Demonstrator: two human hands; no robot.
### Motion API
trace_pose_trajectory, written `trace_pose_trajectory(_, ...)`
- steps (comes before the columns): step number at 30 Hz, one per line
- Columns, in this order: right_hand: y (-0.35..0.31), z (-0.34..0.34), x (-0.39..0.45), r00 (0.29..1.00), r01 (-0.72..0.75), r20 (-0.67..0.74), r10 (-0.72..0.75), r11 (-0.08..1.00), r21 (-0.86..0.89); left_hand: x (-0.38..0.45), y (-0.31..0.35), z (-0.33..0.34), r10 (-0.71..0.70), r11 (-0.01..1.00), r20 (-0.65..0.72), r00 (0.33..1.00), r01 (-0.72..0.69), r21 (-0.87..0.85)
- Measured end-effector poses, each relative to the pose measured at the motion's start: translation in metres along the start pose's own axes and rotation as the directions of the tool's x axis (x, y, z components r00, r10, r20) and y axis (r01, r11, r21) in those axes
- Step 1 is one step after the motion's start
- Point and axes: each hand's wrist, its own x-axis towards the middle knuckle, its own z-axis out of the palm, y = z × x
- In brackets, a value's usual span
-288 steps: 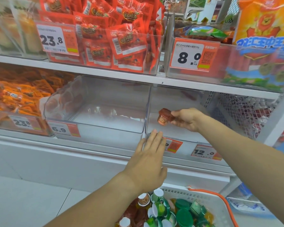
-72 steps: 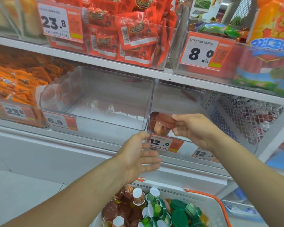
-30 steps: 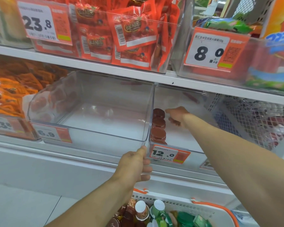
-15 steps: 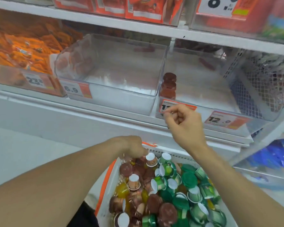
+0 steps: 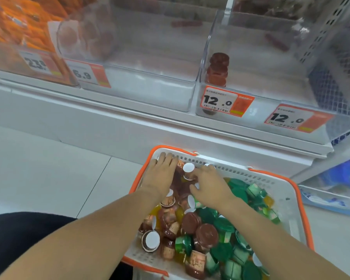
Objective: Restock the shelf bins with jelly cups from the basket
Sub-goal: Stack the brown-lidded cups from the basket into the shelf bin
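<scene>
A white basket with an orange rim stands on the floor below the shelf, full of brown, green and yellow jelly cups. My left hand lies with straight fingers on the brown cups at the basket's far left corner. My right hand reaches in beside it, fingers bent down among the cups; a brown cup with a white base stands between the two hands. Whether the right hand holds one is hidden. Three brown cups line the left wall of the clear right bin. The middle bin holds none.
Orange snack packs fill the left bin. Price tags read 6.9 and 12.0. A white mesh divider closes the right side. A blue-printed tray lies on the floor at right. Pale floor tiles lie to the left.
The view has tilted down towards the basket. My right hand came away from the right bin and dropped into the basket; my left hand moved to the basket's far left corner.
</scene>
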Motion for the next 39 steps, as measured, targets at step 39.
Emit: trace_pose_trajectory(39, 0.002, -0.187, -0.029, 0.982, -0.180, 0.180, 0.061, 0.000, 0.984, -0.024, -0.047, -0.208, 0.515, -0.296, 0.284, 0.809, 0.478, -0.827)
